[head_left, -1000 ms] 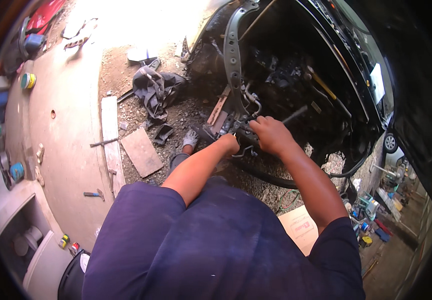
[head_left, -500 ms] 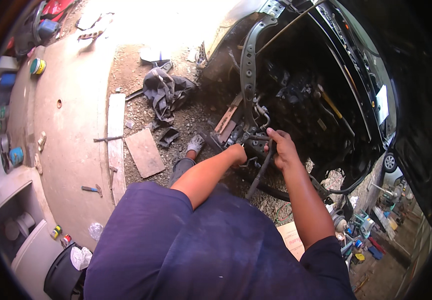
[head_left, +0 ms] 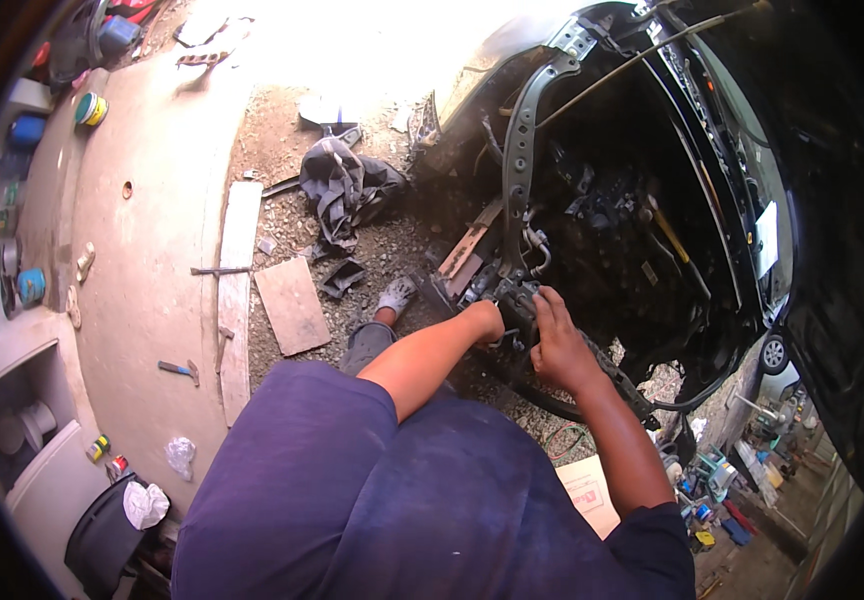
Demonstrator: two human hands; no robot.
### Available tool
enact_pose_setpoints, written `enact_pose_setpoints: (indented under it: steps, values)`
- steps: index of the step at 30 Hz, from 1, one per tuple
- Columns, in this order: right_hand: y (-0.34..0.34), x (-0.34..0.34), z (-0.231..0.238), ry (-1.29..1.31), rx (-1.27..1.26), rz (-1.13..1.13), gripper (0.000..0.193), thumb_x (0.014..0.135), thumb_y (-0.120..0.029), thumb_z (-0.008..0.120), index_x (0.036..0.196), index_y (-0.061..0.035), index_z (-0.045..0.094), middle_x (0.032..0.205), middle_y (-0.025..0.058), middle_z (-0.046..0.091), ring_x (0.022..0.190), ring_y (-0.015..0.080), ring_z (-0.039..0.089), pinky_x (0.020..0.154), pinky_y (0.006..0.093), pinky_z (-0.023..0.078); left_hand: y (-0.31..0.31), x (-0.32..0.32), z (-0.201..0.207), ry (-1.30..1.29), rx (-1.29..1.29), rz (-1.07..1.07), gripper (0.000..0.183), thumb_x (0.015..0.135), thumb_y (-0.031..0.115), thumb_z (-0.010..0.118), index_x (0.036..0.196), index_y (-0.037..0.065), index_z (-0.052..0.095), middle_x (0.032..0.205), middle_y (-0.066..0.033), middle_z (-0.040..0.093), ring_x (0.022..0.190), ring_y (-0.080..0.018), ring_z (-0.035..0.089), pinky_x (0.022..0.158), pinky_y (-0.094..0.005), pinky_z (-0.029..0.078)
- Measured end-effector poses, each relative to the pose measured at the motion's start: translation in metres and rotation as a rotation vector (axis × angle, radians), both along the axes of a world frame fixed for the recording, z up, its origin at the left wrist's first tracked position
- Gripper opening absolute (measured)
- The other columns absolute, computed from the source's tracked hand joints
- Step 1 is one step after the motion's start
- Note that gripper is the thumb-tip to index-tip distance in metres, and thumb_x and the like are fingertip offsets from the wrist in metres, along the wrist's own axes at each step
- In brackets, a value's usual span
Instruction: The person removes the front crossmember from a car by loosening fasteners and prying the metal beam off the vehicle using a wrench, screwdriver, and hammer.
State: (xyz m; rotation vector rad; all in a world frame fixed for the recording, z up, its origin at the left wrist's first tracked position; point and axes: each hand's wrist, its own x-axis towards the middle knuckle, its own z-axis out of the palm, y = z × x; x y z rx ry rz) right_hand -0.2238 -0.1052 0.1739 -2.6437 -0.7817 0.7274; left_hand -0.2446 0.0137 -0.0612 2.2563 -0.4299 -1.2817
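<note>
My left hand is closed low at the front of a stripped car front end, against a dark metal part. What it grips is hidden. Just to its right, my right hand has its fingers bent over the same metal, thumb toward the left hand; the thing in its grasp is mostly covered. A curved grey metal support with holes rises beyond both hands. Left of it lie reddish-brown wood pieces. My gloved or covered foot rests on the gravel.
The raised hood hangs at the right, with a prop rod across the bay. On the left are a flat board, dark cloth, a hammer and a long plank. Cardboard and scattered tools lie at lower right.
My right hand has turned and come down closer to the left hand. The dark bar it held, which pointed toward me, no longer shows. The view has shifted slightly.
</note>
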Motion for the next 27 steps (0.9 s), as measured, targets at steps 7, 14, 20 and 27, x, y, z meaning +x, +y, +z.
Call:
enact_pose_setpoints:
  steps: [7, 14, 20, 27]
  values:
    - [-0.001, 0.025, 0.023, -0.092, -0.387, 0.415, 0.085, 0.078, -0.002, 0.068, 0.159, -0.0082, 0.043, 0.168, 0.0205, 0.034, 0.139, 0.0433, 0.050, 0.111, 0.0483, 0.051, 0.005, 0.006, 0.009, -0.078, -0.038, -0.222, 0.029, 0.073, 0.020, 0.085, 0.101, 0.010, 0.086, 0.108, -0.0169, 0.081, 0.101, -0.0359, 0.078, 0.088, -0.0449, 0.062]
    - [-0.015, 0.059, 0.029, 0.019, -0.416, 0.344, 0.077, 0.077, -0.011, 0.079, 0.149, -0.0085, 0.049, 0.158, 0.0182, 0.045, 0.133, 0.0396, 0.055, 0.105, 0.0496, 0.053, 0.011, 0.004, 0.014, -0.113, -0.020, -0.283, 0.036, 0.079, 0.024, 0.085, 0.109, 0.005, 0.084, 0.112, -0.0175, 0.080, 0.101, -0.0366, 0.078, 0.091, -0.0438, 0.062]
    - [0.006, 0.078, 0.039, 0.273, -0.584, 0.140, 0.068, 0.083, -0.038, 0.087, 0.134, -0.0037, 0.059, 0.125, 0.0219, 0.069, 0.122, 0.0400, 0.067, 0.100, 0.0490, 0.055, 0.016, 0.005, 0.017, -0.171, -0.045, -0.454, 0.033, 0.081, 0.024, 0.085, 0.108, 0.004, 0.083, 0.110, -0.0172, 0.081, 0.101, -0.0365, 0.078, 0.091, -0.0433, 0.061]
    - [-0.001, 0.065, 0.006, 0.264, -0.520, -0.129, 0.075, 0.091, -0.071, 0.070, 0.110, 0.0012, 0.074, 0.099, 0.0239, 0.077, 0.100, 0.0419, 0.075, 0.089, 0.0490, 0.058, 0.015, -0.005, -0.011, -0.093, -0.073, -0.071, 0.034, 0.081, 0.026, 0.085, 0.109, 0.007, 0.083, 0.105, -0.0147, 0.081, 0.098, -0.0359, 0.078, 0.089, -0.0457, 0.061]
